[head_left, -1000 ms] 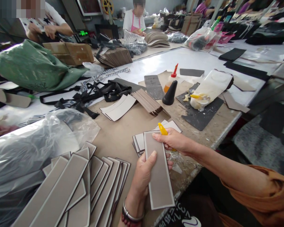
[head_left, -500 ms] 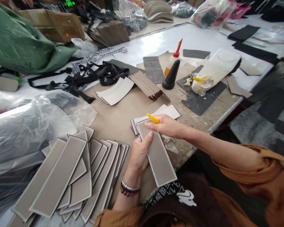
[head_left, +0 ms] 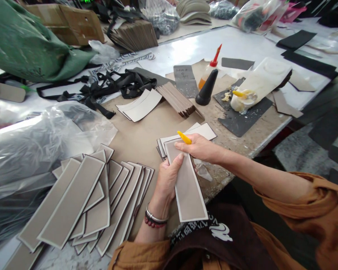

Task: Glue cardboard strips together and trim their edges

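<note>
My left hand (head_left: 169,176) grips a long beige rectangular panel (head_left: 190,191) by its left side, thumb on top. A pale border runs around the panel, and its lower end reaches over my dark apron. In my right hand (head_left: 199,145) is a yellow pointed tool (head_left: 184,137), its tip sticking out past the fingers. The right thumb presses on the panel's upper end, and the other fingers are partly hidden. Just beyond lie several pale strips (head_left: 204,130) with dark edges. To the left, several bordered panels (head_left: 73,202) are fanned out in an overlapping pile.
A stack of beige strips (head_left: 176,98) lies ahead, beside a black cone (head_left: 207,88) and a red-tipped bottle (head_left: 214,62). A white container (head_left: 260,82) with yellowish paste rests on a dark sheet. Black straps (head_left: 135,84) and clear plastic (head_left: 53,127) occupy the left.
The held panel's lower end has swung slightly left. Both hands keep their grip, and the camera view has shifted a little.
</note>
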Tool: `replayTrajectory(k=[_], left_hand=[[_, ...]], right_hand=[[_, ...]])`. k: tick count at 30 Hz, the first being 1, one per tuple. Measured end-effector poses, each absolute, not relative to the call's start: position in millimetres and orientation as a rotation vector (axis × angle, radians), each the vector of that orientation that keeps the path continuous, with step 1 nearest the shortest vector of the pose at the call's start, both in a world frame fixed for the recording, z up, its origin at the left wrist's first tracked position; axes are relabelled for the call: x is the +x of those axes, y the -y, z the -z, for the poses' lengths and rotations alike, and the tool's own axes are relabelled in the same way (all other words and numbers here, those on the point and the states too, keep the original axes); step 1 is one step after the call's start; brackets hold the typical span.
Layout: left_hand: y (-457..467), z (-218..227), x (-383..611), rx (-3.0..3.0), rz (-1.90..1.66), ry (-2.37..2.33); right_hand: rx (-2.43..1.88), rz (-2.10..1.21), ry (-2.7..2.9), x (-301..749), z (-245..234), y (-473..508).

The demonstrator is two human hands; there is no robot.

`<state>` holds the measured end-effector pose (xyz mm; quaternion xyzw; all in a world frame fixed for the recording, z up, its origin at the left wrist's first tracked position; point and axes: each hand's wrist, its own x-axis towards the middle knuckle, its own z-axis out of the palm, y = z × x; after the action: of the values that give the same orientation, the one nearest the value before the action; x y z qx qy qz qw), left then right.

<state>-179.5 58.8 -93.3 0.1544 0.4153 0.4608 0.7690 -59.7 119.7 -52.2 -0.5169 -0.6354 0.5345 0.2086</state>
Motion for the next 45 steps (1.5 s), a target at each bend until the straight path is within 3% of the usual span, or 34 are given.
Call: replayTrajectory(k=[6, 16, 25, 35, 45], left_hand=[[-55.3, 89.0, -182.7, 0.247, -0.803, -0.560], [-53.2, 91.9, -184.0, 0.440, -0.822, -0.779], [-54.7, 85.2, -191.0, 0.442, -0.651, -0.578], [-50.2, 84.7, -160.4, 0.314, -1.076, -0.462], [-63.8, 58.2, -131.7, 0.364, -1.338, -0.564]], right_hand=[[-1.431, -1.580, 1.647, -57.1, 42.6, -120.3], [-1.422, -1.577, 1.732, -43.4, 35.4, -122.7], [-1.371, -1.668, 1.712, -10.0, 15.7, -112.2], [-1.325, -1.389, 0.927, -7.5, 26.7, -101.5], [-1.445, -1.577, 1.066, -36.0, 43.8, -74.7]])
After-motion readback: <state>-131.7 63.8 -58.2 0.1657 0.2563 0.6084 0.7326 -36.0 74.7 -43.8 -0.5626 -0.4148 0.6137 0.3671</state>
